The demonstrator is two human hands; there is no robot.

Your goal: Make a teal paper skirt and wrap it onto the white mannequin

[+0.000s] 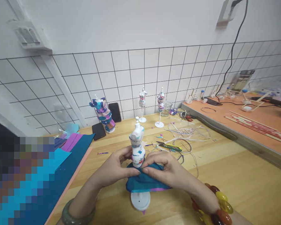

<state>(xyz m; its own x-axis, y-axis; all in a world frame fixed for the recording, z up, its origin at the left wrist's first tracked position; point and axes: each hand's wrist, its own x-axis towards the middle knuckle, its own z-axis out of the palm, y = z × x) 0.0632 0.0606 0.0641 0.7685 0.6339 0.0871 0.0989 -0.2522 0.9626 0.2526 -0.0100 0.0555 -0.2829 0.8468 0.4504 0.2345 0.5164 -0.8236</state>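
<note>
A small white mannequin (137, 147) with coloured patches stands on a round white base (140, 200) in front of me on the wooden table (224, 175). A blue fabric skirt (142, 182) with a purple edge wraps its waist. My left hand (113, 167) pinches the blue fabric at the waist from the left, fingers closed. From the right, my right hand (165, 168) presses and grips the same fabric against the mannequin. A green bangle sits on my left wrist and a beaded bracelet on my right.
Blue, purple and pink sheets (70, 156) lie at the left. A dressed mannequin (104, 114), two phones and two more small mannequins (142, 103) stand by the wire grid. Scissors (170, 146), cord loops and scraps lie behind my hands. An orange bench (248, 122) is at the right.
</note>
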